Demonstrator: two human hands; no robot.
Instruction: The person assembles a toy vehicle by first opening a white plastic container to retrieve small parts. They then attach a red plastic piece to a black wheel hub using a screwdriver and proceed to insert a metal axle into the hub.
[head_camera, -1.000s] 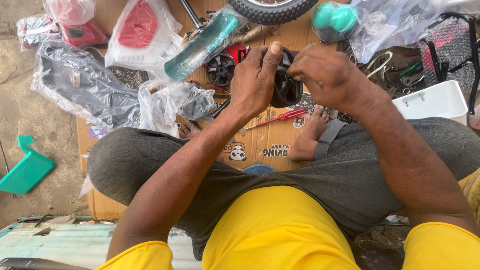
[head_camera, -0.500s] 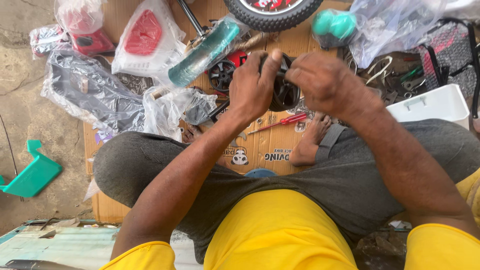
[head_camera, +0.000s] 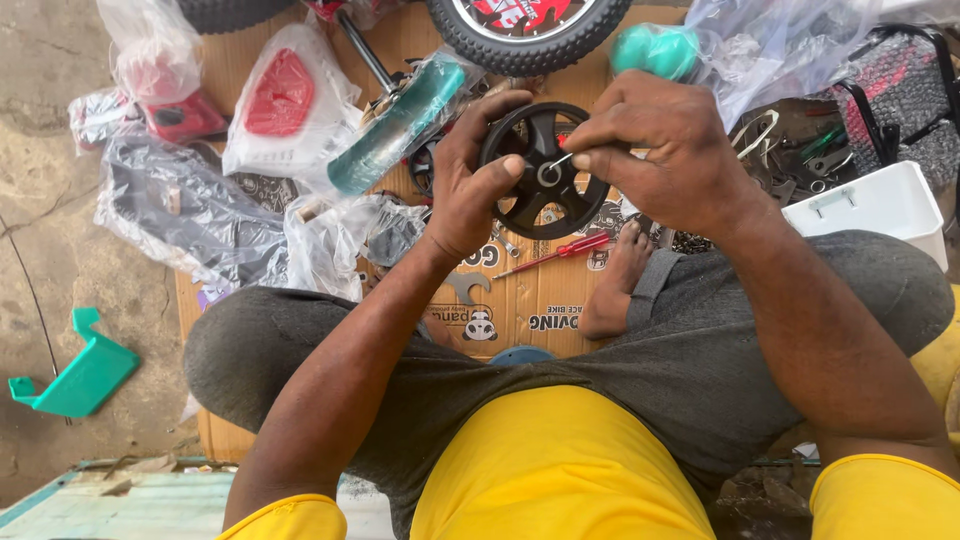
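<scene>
My left hand (head_camera: 470, 185) grips a small black plastic spoked wheel (head_camera: 540, 205) by its left rim, holding it up above my crossed legs. My right hand (head_camera: 660, 150) pinches a thin metal bolt (head_camera: 560, 160) between thumb and fingertips, its end at the wheel's silver centre hub (head_camera: 548, 174). A red-handled screwdriver (head_camera: 560, 252) lies on the cardboard (head_camera: 520, 300) just below the wheel, beside my bare foot (head_camera: 615, 290).
A large spoked bicycle tyre (head_camera: 525, 30) lies at the top. Plastic-wrapped parts are spread to the left: a red piece (head_camera: 280, 95), a teal fender (head_camera: 395, 125), black parts (head_camera: 180, 210). A white box (head_camera: 870, 205) sits right, a teal bracket (head_camera: 75, 375) on the ground at left.
The view has pulled closer and the wheel now faces me fully. My right hand has moved from covering the wheel to pinching the bolt at its hub.
</scene>
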